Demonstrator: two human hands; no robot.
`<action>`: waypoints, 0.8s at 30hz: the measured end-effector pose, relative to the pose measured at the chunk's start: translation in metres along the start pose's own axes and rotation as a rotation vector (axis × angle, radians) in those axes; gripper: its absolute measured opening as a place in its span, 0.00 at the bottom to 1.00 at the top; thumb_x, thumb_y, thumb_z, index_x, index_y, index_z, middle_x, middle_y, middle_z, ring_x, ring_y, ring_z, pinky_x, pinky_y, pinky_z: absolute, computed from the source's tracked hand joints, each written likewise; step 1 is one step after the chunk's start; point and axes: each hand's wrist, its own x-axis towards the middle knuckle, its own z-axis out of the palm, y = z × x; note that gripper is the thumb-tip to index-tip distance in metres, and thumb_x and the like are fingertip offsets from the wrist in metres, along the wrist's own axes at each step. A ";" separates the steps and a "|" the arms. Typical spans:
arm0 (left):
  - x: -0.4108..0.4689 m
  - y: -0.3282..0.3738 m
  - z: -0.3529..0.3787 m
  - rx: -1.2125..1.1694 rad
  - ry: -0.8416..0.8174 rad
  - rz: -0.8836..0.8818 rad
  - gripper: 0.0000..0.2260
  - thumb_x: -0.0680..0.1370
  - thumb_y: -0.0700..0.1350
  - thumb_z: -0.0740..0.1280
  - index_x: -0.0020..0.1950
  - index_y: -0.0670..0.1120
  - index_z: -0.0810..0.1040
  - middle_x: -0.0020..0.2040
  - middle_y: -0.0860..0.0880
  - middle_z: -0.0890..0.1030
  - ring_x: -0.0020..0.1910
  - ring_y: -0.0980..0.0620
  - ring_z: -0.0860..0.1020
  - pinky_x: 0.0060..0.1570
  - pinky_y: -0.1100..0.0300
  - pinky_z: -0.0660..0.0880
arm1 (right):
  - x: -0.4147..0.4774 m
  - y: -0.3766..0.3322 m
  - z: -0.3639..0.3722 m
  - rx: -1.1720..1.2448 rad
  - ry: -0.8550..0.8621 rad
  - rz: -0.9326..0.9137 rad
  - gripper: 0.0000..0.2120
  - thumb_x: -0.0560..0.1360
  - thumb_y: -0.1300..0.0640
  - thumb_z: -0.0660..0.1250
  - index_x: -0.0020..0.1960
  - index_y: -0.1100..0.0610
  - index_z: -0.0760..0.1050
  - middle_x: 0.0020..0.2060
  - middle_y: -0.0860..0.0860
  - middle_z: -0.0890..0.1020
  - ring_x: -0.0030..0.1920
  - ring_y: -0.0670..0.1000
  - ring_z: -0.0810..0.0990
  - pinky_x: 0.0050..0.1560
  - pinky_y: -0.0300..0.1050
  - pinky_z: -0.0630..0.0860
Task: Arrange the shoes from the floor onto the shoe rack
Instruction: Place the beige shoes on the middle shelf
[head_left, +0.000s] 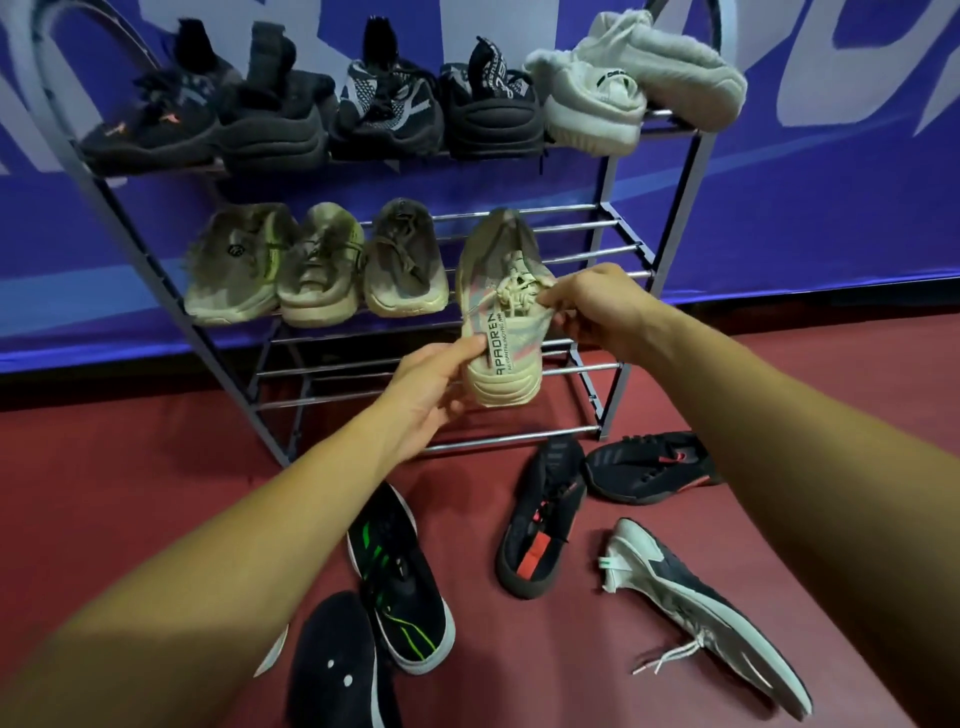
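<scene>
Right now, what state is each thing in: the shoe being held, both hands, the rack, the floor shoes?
Rack: six shoes on top, three in the middle.
Beige shoe: held at the middle shelf, not released.
Left hand: grips its heel.
Right hand: pinches its upper.
Floor shoes: five, scattered.

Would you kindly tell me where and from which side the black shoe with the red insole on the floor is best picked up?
Probably at the heel collar of the black shoe, from above on the near side: it sits roughly sole-down, heel toward the camera, opening facing up, leaving the rim free to pinch.
</scene>
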 end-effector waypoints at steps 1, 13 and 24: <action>0.001 -0.001 -0.001 0.007 -0.008 0.000 0.05 0.77 0.49 0.72 0.48 0.49 0.79 0.34 0.53 0.80 0.29 0.59 0.74 0.30 0.64 0.62 | 0.004 0.003 0.003 0.002 0.044 -0.024 0.03 0.74 0.66 0.68 0.42 0.63 0.78 0.29 0.54 0.75 0.27 0.47 0.70 0.28 0.40 0.64; 0.031 0.018 0.027 -0.317 0.209 0.053 0.05 0.76 0.44 0.73 0.41 0.45 0.81 0.32 0.51 0.83 0.29 0.57 0.80 0.32 0.63 0.73 | 0.018 0.015 0.011 0.042 -0.186 -0.049 0.20 0.80 0.45 0.66 0.68 0.53 0.75 0.39 0.47 0.84 0.32 0.45 0.75 0.33 0.38 0.67; 0.049 0.018 0.022 -0.283 0.151 0.065 0.07 0.72 0.49 0.76 0.46 0.50 0.81 0.43 0.52 0.83 0.35 0.57 0.76 0.28 0.65 0.64 | 0.045 0.022 0.023 0.202 -0.031 -0.180 0.13 0.78 0.53 0.71 0.58 0.60 0.80 0.35 0.49 0.81 0.32 0.47 0.75 0.36 0.43 0.70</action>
